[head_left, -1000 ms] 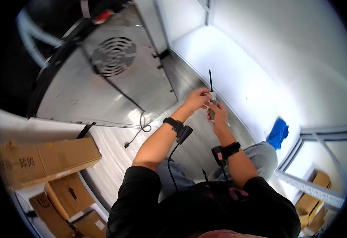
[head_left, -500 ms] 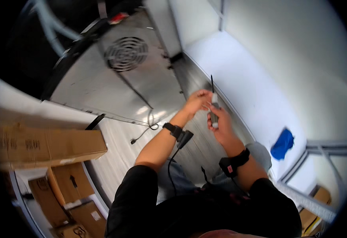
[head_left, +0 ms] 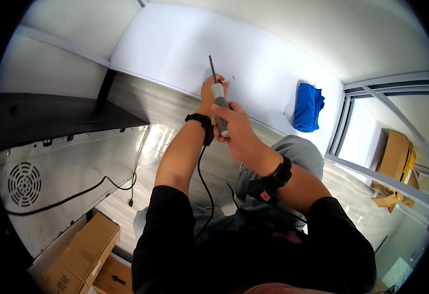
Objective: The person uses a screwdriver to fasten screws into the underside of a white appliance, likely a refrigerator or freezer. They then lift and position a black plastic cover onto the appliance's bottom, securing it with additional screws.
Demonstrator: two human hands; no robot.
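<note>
The white shelf [head_left: 268, 63] spread across the far side, with the grey metal cabinet [head_left: 70, 179] to the left; brown boxes [head_left: 84, 252] stood at lower left, and a crumpled blue cloth [head_left: 307, 108] lay on the shelf, to the right of both hands.

The right hand [head_left: 239, 128] was closed around the screwdriver [head_left: 218, 91], its fingers curled about the handle [head_left: 222, 115] and its thumb laid across the upper face; the left hand [head_left: 210, 92] lay just beyond, partly hidden behind the tool, its visible fingers bent close by the shaft [head_left: 212, 68]; whether they touched it, or how far that hand was closed, could not be told.

The screwdriver was held in front of the person, over the near edge of the shelf as seen from above; it tilted slightly left, tip pointing away; the handle was grey, with a pale collar and a pale butt end; the shaft was dark, slim and straight, bare to its tip.
</note>
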